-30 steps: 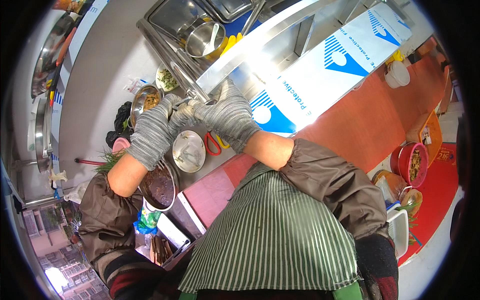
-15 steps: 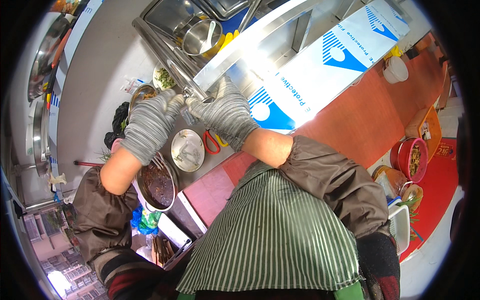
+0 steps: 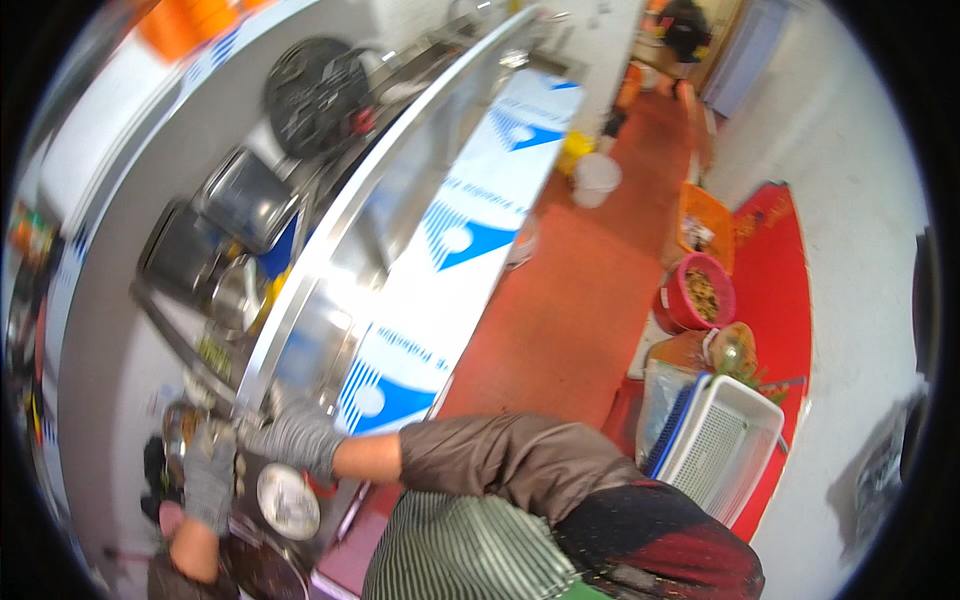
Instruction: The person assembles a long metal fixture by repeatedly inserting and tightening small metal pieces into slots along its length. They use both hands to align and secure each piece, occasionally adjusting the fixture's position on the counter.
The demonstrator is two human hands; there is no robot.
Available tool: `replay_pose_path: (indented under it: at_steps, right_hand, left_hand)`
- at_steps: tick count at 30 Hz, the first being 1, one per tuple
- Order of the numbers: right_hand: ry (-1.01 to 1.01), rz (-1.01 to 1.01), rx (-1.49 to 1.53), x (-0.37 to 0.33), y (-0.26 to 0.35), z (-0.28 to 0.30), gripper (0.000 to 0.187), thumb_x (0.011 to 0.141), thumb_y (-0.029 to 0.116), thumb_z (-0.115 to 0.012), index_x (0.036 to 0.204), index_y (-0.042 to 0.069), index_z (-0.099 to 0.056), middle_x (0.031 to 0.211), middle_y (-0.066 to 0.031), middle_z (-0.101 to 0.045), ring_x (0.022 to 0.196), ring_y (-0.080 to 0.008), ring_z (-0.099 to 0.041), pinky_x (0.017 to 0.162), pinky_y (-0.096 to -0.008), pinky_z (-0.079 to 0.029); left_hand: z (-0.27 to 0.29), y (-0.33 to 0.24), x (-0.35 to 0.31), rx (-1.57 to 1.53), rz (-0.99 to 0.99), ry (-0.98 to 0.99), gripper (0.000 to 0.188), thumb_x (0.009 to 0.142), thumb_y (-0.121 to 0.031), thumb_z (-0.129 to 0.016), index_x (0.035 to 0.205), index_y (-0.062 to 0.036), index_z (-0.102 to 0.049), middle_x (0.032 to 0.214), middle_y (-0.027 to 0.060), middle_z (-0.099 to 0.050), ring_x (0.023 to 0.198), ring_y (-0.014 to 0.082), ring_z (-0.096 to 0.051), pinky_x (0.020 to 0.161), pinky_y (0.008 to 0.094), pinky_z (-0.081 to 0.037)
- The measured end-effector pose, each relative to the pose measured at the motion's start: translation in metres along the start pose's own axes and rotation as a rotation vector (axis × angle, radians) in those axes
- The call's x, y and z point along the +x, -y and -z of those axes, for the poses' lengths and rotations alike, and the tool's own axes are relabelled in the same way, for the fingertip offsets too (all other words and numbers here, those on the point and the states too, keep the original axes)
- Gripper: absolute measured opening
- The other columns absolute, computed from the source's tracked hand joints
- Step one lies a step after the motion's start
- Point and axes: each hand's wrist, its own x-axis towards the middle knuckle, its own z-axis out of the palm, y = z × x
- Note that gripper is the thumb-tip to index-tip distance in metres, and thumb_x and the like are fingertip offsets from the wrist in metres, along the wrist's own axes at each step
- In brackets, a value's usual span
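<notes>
Grey work gloves cover both my hands, blurred by motion, at the lower left. My right hand (image 3: 298, 437) grips the near end of a long stainless steel frame (image 3: 305, 285), which slants away to the upper right. Close beside it, my left hand (image 3: 210, 470) is closed at the same corner, where a narrow metal bar (image 3: 180, 335) meets the frame. Whatever is between the left fingers is too smeared to make out. Below the hands lies a white patterned bowl (image 3: 288, 502), with a pot (image 3: 265, 560) of dark contents partly visible near the left forearm.
White-and-blue protective film (image 3: 415, 300) covers the frame's side. Black pans (image 3: 245, 195) and a metal pot (image 3: 238, 295) sit beyond. Rightward are a reddish floor (image 3: 550, 300), a pink tub (image 3: 697, 290), an orange crate (image 3: 705, 230) and a white basket (image 3: 720, 450). A person (image 3: 685, 30) stands far off.
My view has swung to the right and farther out, so the hands and frame appear lower left. Both hands stay at the frame's corner. The aisle and distant person have come into view.
</notes>
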Motion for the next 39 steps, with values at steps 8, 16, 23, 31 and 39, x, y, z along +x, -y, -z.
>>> replay_pose_path:
  at_steps: [8,16,23,31,39]
  right_hand:
    - [-0.101,0.169,0.128,-0.002,-0.006,-0.007,0.066,0.072,0.033,-0.071,0.121,-0.001,-0.044,0.106,-0.0255,-0.057,0.103,-0.0394,-0.054,0.091,-0.0416,-0.042]
    - [-0.09,0.15,0.126,-0.001,-0.008,-0.008,0.065,0.071,0.033,-0.071,0.121,-0.001,-0.045,0.103,-0.0254,-0.058,0.099,-0.0387,-0.056,0.089,-0.0414,-0.043]
    - [-0.125,0.14,0.119,-0.009,0.005,-0.002,0.06,0.072,0.031,-0.071,0.117,-0.001,-0.047,0.104,-0.0237,-0.059,0.097,-0.0365,-0.057,0.087,-0.0385,-0.044]
    - [-0.121,0.163,0.127,-0.01,0.005,-0.008,0.072,0.07,0.051,-0.074,0.118,0.005,-0.046,0.102,-0.0157,-0.063,0.091,-0.0294,-0.062,0.081,-0.0362,-0.049]
    - [-0.051,0.122,0.183,-0.007,0.008,-0.012,0.052,0.074,0.019,-0.071,0.115,0.001,-0.045,0.089,-0.0097,-0.064,0.075,-0.0173,-0.063,0.067,-0.0307,-0.051]
  left_hand:
    - [-0.005,0.007,0.024,-0.452,0.842,0.096,0.064,0.082,-0.076,-0.032,0.072,-0.0158,-0.053,0.045,0.0126,-0.051,0.025,0.0233,-0.042,0.022,0.0335,-0.032]
    - [-0.003,-0.004,0.012,-0.652,0.577,0.112,0.049,0.092,-0.057,-0.042,0.066,-0.0158,-0.047,0.041,0.0078,-0.047,0.023,0.019,-0.037,0.02,0.0304,-0.025]
    - [0.016,-0.011,0.014,0.645,-0.417,0.18,0.032,0.093,-0.038,-0.043,0.08,-0.0111,-0.054,0.06,0.01,-0.059,0.051,0.0239,-0.057,0.049,0.0349,-0.042]
    - [0.027,-0.027,0.016,0.995,-0.546,0.124,0.025,0.083,-0.035,-0.058,0.089,-0.0108,-0.058,0.074,0.012,-0.064,0.069,0.0287,-0.063,0.066,0.0413,-0.047]
    - [-0.004,-0.011,0.007,0.197,-0.234,0.01,0.046,0.094,-0.045,-0.046,0.096,-0.0004,-0.058,0.078,0.0137,-0.061,0.07,0.0242,-0.054,0.07,0.0347,-0.047]
